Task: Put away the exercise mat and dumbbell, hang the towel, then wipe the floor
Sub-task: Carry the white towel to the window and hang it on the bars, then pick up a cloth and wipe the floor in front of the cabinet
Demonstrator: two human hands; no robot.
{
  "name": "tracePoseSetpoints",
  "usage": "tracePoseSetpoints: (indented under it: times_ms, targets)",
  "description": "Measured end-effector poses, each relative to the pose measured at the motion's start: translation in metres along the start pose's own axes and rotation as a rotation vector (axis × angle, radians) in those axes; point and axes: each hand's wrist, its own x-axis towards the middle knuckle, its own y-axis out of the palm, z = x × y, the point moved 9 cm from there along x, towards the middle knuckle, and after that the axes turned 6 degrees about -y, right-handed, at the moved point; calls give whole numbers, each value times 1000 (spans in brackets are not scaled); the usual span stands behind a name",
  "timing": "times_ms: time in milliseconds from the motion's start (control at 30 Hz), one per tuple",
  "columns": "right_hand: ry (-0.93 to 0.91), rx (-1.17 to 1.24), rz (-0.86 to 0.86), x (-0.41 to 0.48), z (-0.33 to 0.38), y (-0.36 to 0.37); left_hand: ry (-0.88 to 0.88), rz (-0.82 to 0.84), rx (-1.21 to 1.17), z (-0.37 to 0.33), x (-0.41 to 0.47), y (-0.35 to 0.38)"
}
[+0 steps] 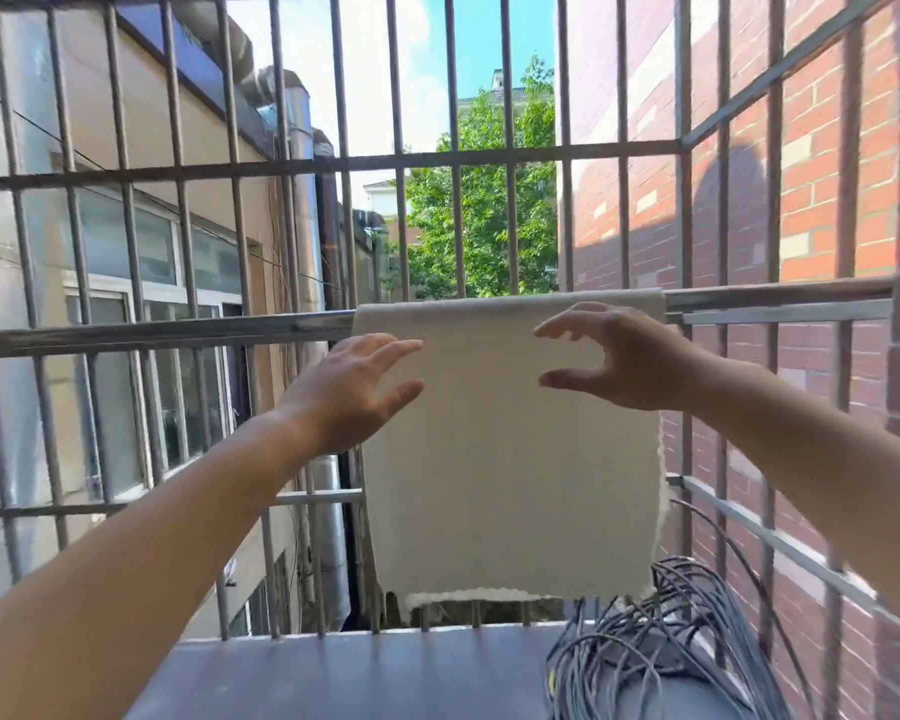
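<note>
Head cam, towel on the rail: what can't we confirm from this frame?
- Rail under the towel: covered by the cloth.
- Whether left hand or right hand touches the towel: depth unclear in the head view.
- Cables: cut off by the bottom edge.
- Mat, dumbbell, floor: out of frame.

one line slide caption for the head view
Cream cloth towel draped over grey metal rail, both open hands in front.

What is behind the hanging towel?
Metal bars of the window cage and a green tree show above the towel. Whatever sits directly behind the cloth is covered.
</note>
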Motion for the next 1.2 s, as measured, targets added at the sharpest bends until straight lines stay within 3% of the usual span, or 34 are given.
tracePoseSetpoints:
  times_ms: [233, 533, 800, 1200]
  targets:
    - [-13, 129, 83, -43, 38, 34, -32, 16, -48, -12, -63, 9]
    - [-98, 317, 280, -111, 105, 92, -205, 139, -16, -23, -190, 14]
    - [-114, 627, 353, -201, 153, 131, -588, 146, -121, -49, -319, 13]
    - [-350, 866, 773, -364, 280, 167, -1034, 274, -58, -156, -564, 24]
